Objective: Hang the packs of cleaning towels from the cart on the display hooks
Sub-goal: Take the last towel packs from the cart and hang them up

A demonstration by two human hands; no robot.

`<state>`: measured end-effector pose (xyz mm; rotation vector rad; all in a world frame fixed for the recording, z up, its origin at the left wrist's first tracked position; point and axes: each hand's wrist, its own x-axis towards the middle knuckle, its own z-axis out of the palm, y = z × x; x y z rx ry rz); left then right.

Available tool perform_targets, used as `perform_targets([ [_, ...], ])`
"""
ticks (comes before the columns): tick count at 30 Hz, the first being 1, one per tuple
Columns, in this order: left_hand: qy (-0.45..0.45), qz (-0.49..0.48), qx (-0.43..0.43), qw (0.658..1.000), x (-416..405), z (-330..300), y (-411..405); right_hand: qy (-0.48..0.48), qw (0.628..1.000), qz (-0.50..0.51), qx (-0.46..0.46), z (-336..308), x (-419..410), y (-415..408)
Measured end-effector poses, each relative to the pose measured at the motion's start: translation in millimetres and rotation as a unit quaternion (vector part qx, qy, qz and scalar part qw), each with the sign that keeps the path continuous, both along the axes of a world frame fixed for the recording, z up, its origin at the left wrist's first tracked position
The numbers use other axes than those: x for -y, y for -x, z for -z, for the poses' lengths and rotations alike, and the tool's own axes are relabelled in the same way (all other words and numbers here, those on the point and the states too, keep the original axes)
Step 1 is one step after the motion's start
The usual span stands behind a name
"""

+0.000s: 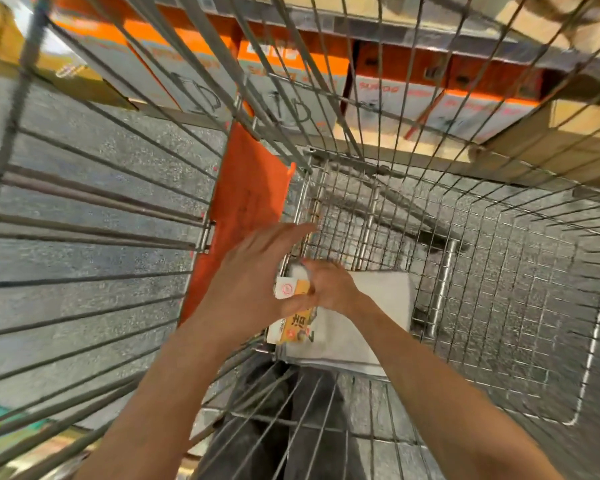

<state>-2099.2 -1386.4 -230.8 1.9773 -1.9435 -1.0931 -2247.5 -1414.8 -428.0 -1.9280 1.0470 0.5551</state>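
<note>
Wire mesh forms the cart [499,271], and a pack of cleaning towels [361,317] — white, with a yellow label card — lies on its floor near the left wall, by an orange panel [250,202]. The right hand [329,289] seems to grip the pack's card end; blur hides the fingers. The left hand [257,285] — fingers straight, spread wide — touches the card.
</note>
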Motion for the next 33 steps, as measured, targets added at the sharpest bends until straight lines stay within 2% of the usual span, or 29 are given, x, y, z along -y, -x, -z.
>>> perform_targets([
  [7, -0.020, 0.016, 0.013, 1.000, 3.8, 1.5, 1.4, -0.055, 0.998, 0.031, -0.012, -1.9, 10.2, -5.4],
  [13, -0.025, 0.017, 0.007, 1.000, 3.2, -0.4, 2.3, -0.061, 0.997, 0.009, -0.049, -6.4, 9.1, -9.9],
  [23, -0.039, 0.016, 0.005, 0.999, 3.0, 1.3, 1.8, -0.077, 0.994, 0.037, -0.064, -10.1, 9.3, -9.4],
  [29, -0.024, 0.002, -0.023, 0.999, 6.0, -1.2, -0.1, -0.127, 0.988, 0.083, -0.032, -19.4, 14.2, -5.0],
  [33, -0.019, -0.003, -0.042, 0.999, 5.8, -4.2, 0.0, -0.183, 0.971, 0.153, 0.004, -32.8, 19.4, 0.0],
])
